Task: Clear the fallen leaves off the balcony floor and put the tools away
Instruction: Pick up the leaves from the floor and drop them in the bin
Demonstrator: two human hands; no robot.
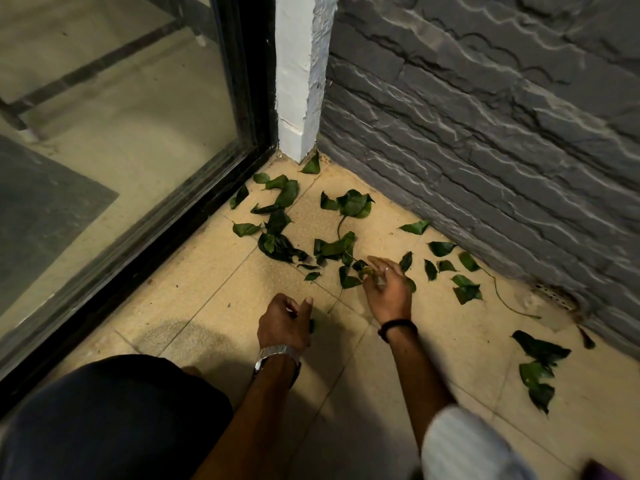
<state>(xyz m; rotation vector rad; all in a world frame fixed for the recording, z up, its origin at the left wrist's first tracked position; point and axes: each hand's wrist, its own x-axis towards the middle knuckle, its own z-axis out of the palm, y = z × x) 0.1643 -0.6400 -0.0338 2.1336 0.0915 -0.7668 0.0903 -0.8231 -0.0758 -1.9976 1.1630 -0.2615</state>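
a home balcony corner
beige tiled floor (214, 271) strewn with green leaves (353, 204), black-framed sliding glass door (239, 98), grey stone-clad wall (485, 116).

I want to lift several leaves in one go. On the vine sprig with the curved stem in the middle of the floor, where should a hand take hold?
Pinch the bare curved stem of the vine sprig from above. It joins leaf clusters at both ends, so they would probably lift together.
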